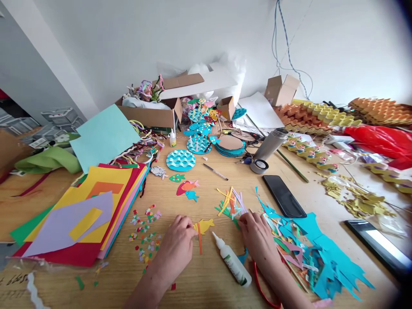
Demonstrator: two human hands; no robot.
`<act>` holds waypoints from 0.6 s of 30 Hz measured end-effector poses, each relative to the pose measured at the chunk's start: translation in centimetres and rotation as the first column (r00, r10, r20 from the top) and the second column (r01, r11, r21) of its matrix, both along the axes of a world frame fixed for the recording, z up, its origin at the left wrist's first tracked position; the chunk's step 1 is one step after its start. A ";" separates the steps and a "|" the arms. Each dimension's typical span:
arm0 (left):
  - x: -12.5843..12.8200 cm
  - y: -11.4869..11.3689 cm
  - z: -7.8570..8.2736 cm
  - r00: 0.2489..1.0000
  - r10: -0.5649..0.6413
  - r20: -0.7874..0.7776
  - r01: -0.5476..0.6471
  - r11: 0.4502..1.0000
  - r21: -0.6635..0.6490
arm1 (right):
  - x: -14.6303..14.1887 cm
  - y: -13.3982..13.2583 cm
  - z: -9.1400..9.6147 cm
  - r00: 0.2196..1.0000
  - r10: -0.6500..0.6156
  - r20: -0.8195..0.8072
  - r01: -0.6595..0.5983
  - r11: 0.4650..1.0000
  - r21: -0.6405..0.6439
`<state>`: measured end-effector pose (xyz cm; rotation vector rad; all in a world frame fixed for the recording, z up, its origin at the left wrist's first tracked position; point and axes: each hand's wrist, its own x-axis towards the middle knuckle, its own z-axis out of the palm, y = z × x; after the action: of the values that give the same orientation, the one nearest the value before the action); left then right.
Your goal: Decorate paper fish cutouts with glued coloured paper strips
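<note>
A yellow paper fish (207,225) lies on the wooden table with a thin orange paper strip (200,240) across it. My left hand (178,240) is closed, its thumb and fingertips pinching the fish's left end. To the right, my right hand (255,231) is closed with fingertips down at the edge of the paper strips (227,201); what sits between them is hidden. A white glue bottle (233,264) with a pointed nozzle lies between my hands. Red-handled scissors (260,285) are partly covered by my right forearm.
Coloured paper sheets (96,214) are stacked at left, beside scattered confetti (146,236). Blue paper scraps (325,257) and a black phone (285,195) lie at right. Behind are paper fish (186,187), a wavy blue disc (180,160), a pen (215,171) and a metal flask (270,146).
</note>
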<state>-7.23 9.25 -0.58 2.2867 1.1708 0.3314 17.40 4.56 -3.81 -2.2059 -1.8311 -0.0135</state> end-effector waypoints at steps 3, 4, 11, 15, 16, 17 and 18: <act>0.0 0.0 0.0 1.000 0.002 0.004 -0.002 1.000 0.016 | 0.0 0.0 -0.5 1.000 0.014 0.026 -0.014 1.000 0.003; 0.0 0.0 0.0 1.000 0.003 0.003 -0.003 1.000 0.017 | 0.0 0.1 -0.6 0.999 0.020 0.040 -0.019 1.000 -0.004; 0.2 0.0 0.1 1.000 0.012 0.007 -0.012 1.000 0.010 | 0.4 0.3 -0.8 0.993 0.064 0.100 -0.059 0.997 -0.047; 0.1 0.1 -0.1 1.000 0.006 0.007 -0.006 1.000 0.001 | 0.7 0.1 -0.8 0.992 0.083 0.096 -0.079 0.996 -0.048; 0.1 0.1 -0.1 1.000 0.005 0.007 -0.005 1.000 0.000 | 0.8 0.1 -0.7 0.992 0.083 0.090 -0.078 0.996 -0.052; 0.1 0.1 -0.1 1.000 0.004 0.006 -0.004 1.000 0.000 | 0.8 0.1 -0.7 0.993 0.081 0.084 -0.077 0.996 -0.056; 0.1 0.0 -0.1 1.000 0.004 0.004 -0.004 1.000 0.001 | 0.8 0.1 -0.6 0.994 0.079 0.076 -0.074 0.995 -0.059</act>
<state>-7.15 9.30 -0.64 2.2838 1.1733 0.3378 18.19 4.68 -4.40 -2.1998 -1.9802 -0.0346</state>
